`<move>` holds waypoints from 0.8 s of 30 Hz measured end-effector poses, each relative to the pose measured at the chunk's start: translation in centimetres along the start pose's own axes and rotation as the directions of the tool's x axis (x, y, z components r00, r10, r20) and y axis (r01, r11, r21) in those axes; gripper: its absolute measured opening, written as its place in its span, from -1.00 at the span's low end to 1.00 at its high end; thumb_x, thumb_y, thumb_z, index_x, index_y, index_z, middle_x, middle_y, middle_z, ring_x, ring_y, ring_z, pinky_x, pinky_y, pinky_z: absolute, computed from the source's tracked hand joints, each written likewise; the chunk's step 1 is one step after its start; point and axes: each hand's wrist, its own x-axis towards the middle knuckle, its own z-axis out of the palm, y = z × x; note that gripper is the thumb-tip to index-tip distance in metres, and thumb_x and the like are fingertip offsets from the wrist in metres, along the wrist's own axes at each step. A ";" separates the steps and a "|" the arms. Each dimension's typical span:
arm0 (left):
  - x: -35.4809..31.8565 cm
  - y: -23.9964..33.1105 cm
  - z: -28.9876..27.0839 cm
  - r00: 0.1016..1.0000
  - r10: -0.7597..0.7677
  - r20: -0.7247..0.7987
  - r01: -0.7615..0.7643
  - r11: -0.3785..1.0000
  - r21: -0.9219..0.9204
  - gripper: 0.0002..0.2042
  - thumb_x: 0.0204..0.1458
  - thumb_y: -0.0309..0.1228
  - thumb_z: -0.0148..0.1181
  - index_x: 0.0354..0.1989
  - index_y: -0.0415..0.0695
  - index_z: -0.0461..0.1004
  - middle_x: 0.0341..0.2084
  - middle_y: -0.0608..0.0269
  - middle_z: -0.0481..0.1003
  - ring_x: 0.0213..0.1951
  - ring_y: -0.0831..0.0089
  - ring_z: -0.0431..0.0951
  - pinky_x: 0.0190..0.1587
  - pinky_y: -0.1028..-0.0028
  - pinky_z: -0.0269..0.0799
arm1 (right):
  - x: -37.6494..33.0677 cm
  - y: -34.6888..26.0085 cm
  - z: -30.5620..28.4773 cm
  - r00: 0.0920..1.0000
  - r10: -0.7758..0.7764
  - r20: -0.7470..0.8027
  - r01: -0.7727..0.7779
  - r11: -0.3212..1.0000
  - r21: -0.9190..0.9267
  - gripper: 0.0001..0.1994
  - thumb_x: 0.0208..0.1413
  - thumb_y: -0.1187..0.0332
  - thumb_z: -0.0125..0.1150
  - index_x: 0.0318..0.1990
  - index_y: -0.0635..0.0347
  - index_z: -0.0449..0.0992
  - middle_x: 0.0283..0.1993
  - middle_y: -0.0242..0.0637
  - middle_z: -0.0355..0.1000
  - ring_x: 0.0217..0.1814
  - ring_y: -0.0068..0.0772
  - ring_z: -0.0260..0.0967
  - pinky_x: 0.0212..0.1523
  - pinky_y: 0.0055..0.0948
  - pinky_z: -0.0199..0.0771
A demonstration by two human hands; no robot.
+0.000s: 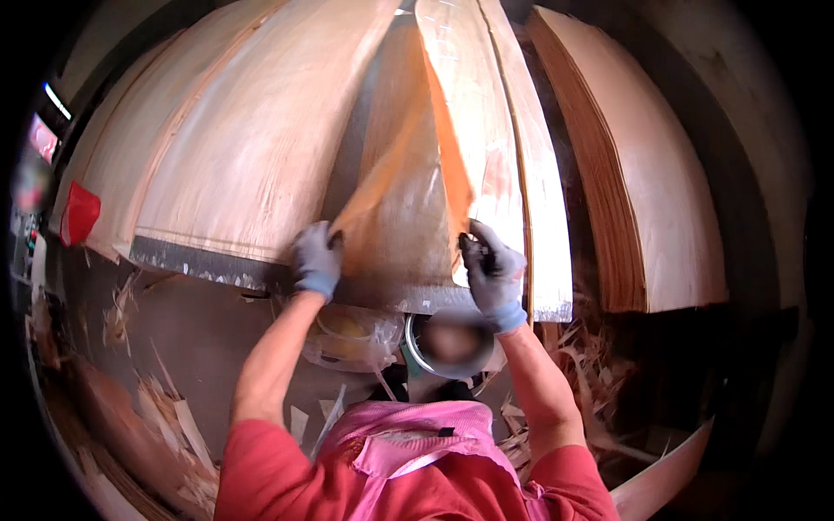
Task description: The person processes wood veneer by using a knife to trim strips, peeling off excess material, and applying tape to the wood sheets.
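A narrow sheet of wood veneer lies lengthwise in front of me, its two side edges lifted and glowing orange. My left hand, in a grey glove, is closed on the sheet's near left corner. My right hand, also gloved and with darkened fingertips, pinches the near right corner. Under the sheet runs a dark table with a worn front edge. Pale, wide veneer sheets lie to the left of my left hand, and more pale veneer strips lie beside my right hand.
A thick stack of veneer stands at the far right. On the left lies a red object. Below the table edge are a round metal-rimmed container and a clear plastic bag. Wood scraps litter the floor.
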 end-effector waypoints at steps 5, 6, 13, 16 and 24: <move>-5.0 -9.3 -11.9 0.929 -0.296 -0.222 0.089 0.761 -0.642 -0.70 0.14 -0.44 0.14 0.01 -0.32 0.45 -0.14 0.14 0.52 -0.14 0.41 0.50 -0.11 0.41 0.46 | -0.7 0.4 3.4 0.953 -0.255 0.166 0.276 0.953 -0.122 -0.67 -0.03 0.50 0.27 -0.05 0.13 0.50 -0.27 -0.16 0.57 -0.30 -0.15 0.58 -0.32 -0.32 0.55; -6.3 -12.0 -14.4 0.883 -0.372 -0.284 0.115 0.761 -0.639 -0.73 0.17 -0.44 0.11 -0.02 -0.33 0.45 -0.15 0.18 0.51 -0.13 0.43 0.49 -0.10 0.43 0.45 | -0.9 0.6 4.3 0.948 -0.228 0.222 0.270 0.946 -0.178 -0.71 -0.02 0.46 0.27 -0.09 0.08 0.49 -0.30 -0.20 0.56 -0.32 -0.13 0.56 -0.35 -0.30 0.53; -23.0 -35.1 -27.8 0.506 -0.703 -0.499 0.602 0.702 -0.379 -0.63 0.25 -0.23 0.00 0.06 -0.25 0.46 -0.07 0.03 0.54 -0.08 0.21 0.54 0.02 0.33 0.40 | -3.2 3.8 10.7 0.853 -0.108 0.511 0.255 0.940 -0.227 -0.62 0.09 0.23 0.24 0.06 -0.02 0.39 -0.35 -0.15 0.52 -0.29 -0.01 0.51 -0.34 -0.15 0.46; -28.7 -37.9 -25.7 0.396 -0.810 -0.433 0.772 0.549 -0.320 -0.62 0.22 -0.24 0.02 0.09 -0.23 0.44 -0.05 0.02 0.52 -0.06 0.20 0.52 0.04 0.32 0.40 | -4.7 6.4 10.8 0.843 -0.040 0.537 0.192 0.954 -0.230 -0.49 0.09 0.26 0.25 0.23 -0.05 0.35 -0.23 -0.04 0.53 -0.17 0.04 0.51 -0.18 -0.13 0.48; -33.5 -38.7 -19.3 0.362 -0.888 -0.285 0.872 0.430 -0.232 -0.58 0.15 -0.26 0.07 0.15 -0.19 0.37 0.01 0.01 0.47 0.01 0.17 0.48 0.09 0.29 0.37 | -7.2 7.9 -5.8 0.983 0.177 0.051 -0.134 0.878 -0.459 -0.68 0.17 0.35 0.19 0.08 0.11 0.49 -0.14 0.03 0.54 -0.12 0.02 0.55 -0.16 -0.24 0.53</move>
